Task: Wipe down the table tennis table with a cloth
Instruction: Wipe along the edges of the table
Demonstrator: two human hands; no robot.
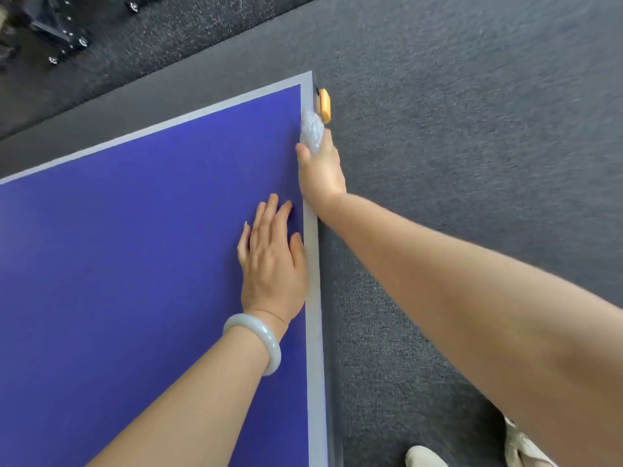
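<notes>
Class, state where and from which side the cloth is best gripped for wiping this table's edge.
Grip the cloth by its bunched near end, from outside the table, as the right hand does; it lies along the border, thumb on top.

Grey carpet (472, 96), perhaps wheeled frame (57, 35) beyond.

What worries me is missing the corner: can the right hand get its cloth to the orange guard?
Probably yes. The right hand holds the cloth on the table edge right by the guard, nothing between them; the left hand lies flat farther back, clear of the path.
</notes>
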